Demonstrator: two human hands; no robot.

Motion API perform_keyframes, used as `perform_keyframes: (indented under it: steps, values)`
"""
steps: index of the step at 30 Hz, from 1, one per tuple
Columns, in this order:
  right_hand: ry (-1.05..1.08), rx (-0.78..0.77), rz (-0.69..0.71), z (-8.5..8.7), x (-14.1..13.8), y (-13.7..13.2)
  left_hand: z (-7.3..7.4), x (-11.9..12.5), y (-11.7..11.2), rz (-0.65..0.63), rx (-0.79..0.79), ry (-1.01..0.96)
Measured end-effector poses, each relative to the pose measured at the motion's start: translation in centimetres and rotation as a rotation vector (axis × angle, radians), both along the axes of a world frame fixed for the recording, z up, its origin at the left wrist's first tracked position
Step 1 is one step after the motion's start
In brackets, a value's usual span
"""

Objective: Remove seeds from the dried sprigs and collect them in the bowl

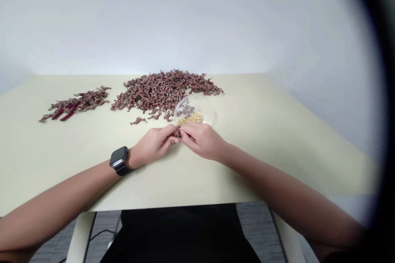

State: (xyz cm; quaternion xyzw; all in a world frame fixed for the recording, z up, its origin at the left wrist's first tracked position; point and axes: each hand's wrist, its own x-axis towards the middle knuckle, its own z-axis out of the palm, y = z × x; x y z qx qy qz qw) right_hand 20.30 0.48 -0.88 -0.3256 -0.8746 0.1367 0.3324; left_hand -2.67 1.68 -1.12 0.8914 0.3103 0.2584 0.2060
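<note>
Forearms point(61, 209) — left hand point(154, 146), right hand point(203, 141) by clear dish point(188, 104), sprigs point(163, 90) behind.

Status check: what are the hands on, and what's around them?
Left hand and right hand pinching a small reddish sprig. Beside them, a clear plastic dish holding golden bits and dark bits. Large sprig pile behind it.

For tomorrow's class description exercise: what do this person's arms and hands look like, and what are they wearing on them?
Both forearms are bare, with no visible sleeves, and neither the left hand nor the right hand wears a glove. The left wrist carries a smartwatch with a dark, rounded-square case and a black strap. The right wrist shows no watch or band.
</note>
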Motion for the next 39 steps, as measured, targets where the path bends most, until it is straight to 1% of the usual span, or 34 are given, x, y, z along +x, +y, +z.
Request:
perform_keyframes:
  steps: [4,7,10,12,15,20,25,29,33,36,38,39]
  values:
    - [-0.108,0.132,0.008,-0.4,0.4,0.3,0.2,0.1,0.0,-0.024,-0.016,0.004]
    - [-0.146,0.175,0.044,-0.6,0.6,0.5,0.2,0.1,-0.1,-0.05,-0.022,0.005]
    - [-0.124,0.167,0.059,-0.7,0.6,0.4,0.1,0.1,-0.1,-0.064,-0.009,0.016]
    - [-0.063,0.102,0.063,-0.7,0.4,0.2,0.0,0.0,-0.1,-0.063,0.019,0.029]
    - [0.052,-0.083,0.067,-0.4,-0.1,-0.4,-0.1,-0.1,0.0,-0.064,0.125,0.069]
    - [0.189,-0.389,-0.006,0.2,-1.0,-1.2,-0.1,-0.2,0.2,-0.085,0.35,0.119]
    - [0.328,-0.655,0.017,0.0,-1.3,-1.1,-0.1,-0.3,0.6,-0.139,0.419,0.141]
    - [0.439,-0.95,0.016,-0.1,-1.3,-1.0,0.0,-0.3,0.6,-0.147,0.457,0.162]
    - [0.605,-1.298,0.075,0.5,-1.4,-1.0,0.2,-0.4,0.8,-0.162,0.564,0.213]
    - [0.656,-1.553,0.157,1.2,-1.3,-0.7,0.3,-0.5,1.0,-0.181,0.671,0.266]
    - [0.65,-1.653,0.222,1.4,-1.2,-0.5,0.2,-0.4,1.0,-0.182,0.677,0.251]
    - [0.639,-1.645,0.235,1.4,-1.1,-0.4,0.2,-0.4,1.0,-0.169,0.643,0.22]
